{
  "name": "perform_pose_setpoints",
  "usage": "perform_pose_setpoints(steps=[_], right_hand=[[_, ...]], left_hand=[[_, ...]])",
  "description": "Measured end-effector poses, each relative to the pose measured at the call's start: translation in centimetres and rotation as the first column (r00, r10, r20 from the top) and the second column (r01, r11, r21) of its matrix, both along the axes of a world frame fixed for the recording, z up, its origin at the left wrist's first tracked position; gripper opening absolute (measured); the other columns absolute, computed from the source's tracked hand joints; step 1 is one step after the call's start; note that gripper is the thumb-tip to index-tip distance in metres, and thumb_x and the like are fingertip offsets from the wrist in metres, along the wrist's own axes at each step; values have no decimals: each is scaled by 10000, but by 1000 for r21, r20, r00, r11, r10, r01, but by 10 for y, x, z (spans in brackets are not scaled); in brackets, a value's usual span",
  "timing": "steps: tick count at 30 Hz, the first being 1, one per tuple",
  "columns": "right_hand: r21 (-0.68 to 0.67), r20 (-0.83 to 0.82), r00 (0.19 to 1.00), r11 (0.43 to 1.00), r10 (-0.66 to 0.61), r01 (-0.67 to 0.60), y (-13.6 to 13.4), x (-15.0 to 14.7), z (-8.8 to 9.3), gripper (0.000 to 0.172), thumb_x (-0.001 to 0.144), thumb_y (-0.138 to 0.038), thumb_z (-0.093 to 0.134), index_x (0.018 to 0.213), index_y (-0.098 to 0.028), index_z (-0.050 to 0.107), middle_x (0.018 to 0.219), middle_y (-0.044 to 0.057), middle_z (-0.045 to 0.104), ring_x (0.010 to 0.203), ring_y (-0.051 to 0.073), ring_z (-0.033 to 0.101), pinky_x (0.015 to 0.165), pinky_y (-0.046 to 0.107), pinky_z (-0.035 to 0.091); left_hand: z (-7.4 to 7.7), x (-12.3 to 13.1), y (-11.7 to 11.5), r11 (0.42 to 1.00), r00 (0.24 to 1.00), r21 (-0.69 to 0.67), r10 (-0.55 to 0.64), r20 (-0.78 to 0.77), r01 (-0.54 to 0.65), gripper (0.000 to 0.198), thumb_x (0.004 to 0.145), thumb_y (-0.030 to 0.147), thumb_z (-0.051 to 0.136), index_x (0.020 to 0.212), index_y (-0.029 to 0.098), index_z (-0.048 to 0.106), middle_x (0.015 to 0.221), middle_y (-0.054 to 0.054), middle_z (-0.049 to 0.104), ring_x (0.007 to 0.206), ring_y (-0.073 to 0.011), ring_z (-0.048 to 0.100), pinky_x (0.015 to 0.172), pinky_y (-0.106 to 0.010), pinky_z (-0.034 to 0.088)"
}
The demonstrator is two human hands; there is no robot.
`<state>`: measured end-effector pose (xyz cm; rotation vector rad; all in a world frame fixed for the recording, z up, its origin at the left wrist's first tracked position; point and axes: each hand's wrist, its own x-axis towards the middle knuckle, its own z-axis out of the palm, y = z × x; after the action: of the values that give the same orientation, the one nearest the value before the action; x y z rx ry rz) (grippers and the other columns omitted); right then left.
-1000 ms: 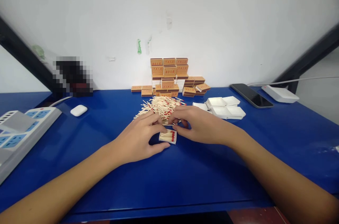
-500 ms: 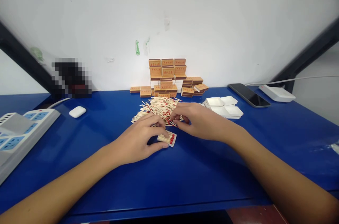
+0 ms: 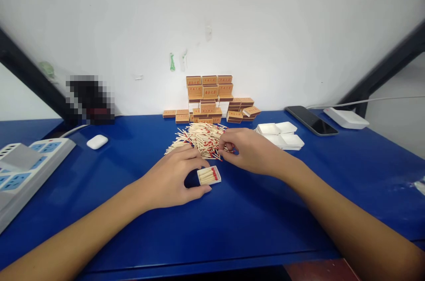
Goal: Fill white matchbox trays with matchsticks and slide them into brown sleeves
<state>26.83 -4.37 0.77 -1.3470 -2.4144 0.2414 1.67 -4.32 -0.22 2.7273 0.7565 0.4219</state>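
Note:
A small white matchbox tray [image 3: 219,174] lies on the blue table with a row of red-headed matches [image 3: 207,176] in it. My left hand [image 3: 177,177] has its thumb along the tray's near side and its fingertips at the far side, closed around it. Behind the tray spreads a heap of loose matches [image 3: 202,137]. At the heap's right edge my right hand [image 3: 249,150] is closed, thumb and fingers curled together among match heads. What lies between those fingertips is too small to make out.
Orange matchboxes [image 3: 210,91] are stacked against the wall. White empty trays [image 3: 282,139], a black phone [image 3: 312,121] and a white device [image 3: 347,118] stand to the right. On the left are a white earbud case [image 3: 97,141] and a power strip [image 3: 43,175].
My left fingers have lifted off the matches inside the tray to its far edge, and the tray has turned slightly. My right hand has shifted a little right at the heap.

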Motion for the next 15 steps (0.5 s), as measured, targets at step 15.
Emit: perform_pose_setpoints(steps=[15], right_hand=[[-25, 20, 1000, 1000, 3, -3, -2, -4, 2, 133, 950, -200, 579, 849, -184, 663, 848, 47, 663, 764, 172, 570, 673, 306, 374]], left_hand=[[34, -63, 61, 978, 976, -5, 210, -49, -211, 194, 831, 386, 698, 904, 210, 739, 784, -16, 658, 686, -155, 577, 632, -294, 445]])
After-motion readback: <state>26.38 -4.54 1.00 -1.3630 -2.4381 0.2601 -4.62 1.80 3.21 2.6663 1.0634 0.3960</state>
